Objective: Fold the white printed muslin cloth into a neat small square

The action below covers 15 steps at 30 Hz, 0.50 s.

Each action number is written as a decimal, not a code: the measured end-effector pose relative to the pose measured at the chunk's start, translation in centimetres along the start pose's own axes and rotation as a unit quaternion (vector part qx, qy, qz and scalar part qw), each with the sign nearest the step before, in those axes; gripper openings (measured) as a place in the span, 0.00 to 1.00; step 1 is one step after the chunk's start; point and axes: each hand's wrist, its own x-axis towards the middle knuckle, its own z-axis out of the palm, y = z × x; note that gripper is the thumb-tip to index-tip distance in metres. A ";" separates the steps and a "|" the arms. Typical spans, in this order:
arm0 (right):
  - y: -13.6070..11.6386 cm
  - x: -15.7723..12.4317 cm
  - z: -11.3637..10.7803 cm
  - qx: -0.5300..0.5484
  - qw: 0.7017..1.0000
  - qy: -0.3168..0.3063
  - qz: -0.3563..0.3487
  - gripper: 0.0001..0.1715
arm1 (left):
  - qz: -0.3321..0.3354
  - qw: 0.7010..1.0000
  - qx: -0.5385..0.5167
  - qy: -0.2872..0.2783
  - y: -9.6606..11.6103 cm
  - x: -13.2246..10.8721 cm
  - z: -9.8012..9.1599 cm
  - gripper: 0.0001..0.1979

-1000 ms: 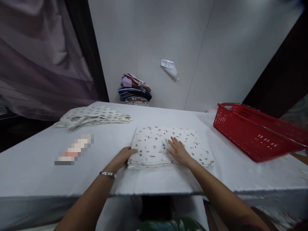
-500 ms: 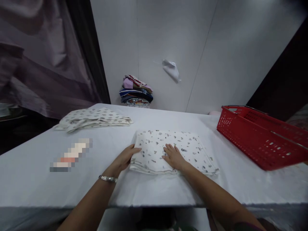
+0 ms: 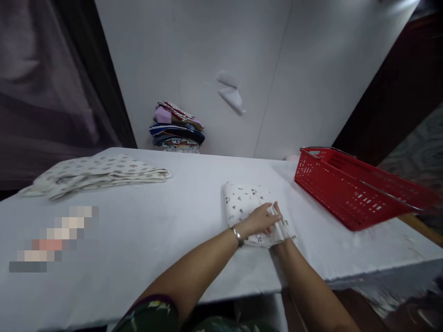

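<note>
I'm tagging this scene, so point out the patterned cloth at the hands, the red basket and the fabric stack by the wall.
Patterned cloth (image 3: pixel 241 202), head view: its printed upper face.
Red basket (image 3: pixel 341 194), head view: its long outer side.
Fabric stack (image 3: pixel 177 133), head view: a dark middle layer.

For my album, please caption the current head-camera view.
Left hand and right hand together at a folded printed cloth, red shopping basket to the right.

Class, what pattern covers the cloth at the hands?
Small scattered motifs on white cloth; head view.
</note>
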 end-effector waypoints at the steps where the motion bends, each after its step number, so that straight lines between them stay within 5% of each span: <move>1: 0.5 -0.3 -0.6 0.024 1.000 0.003 0.015 0.58 | 0.018 1.000 0.005 -0.003 -0.7 -0.7 0.8 0.31; 4: 1.1 -0.7 -0.7 0.110 0.994 0.009 0.026 0.55 | 0.078 0.996 0.030 0.019 -2.5 -3.2 1.0 0.20; 8: 0.6 -0.3 0.3 0.169 0.985 -0.014 0.015 0.49 | 0.159 0.969 0.135 0.131 -4.0 -5.4 -1.8 0.13; 12: 0.5 -0.4 0.2 0.197 0.979 -0.044 0.030 0.46 | 0.164 0.925 0.220 0.261 -6.2 -5.9 -4.2 0.13; 15: 0.2 -0.5 -0.6 0.178 0.981 -0.047 0.054 0.41 | 0.159 0.912 0.259 0.275 -8.3 -5.9 -4.5 0.17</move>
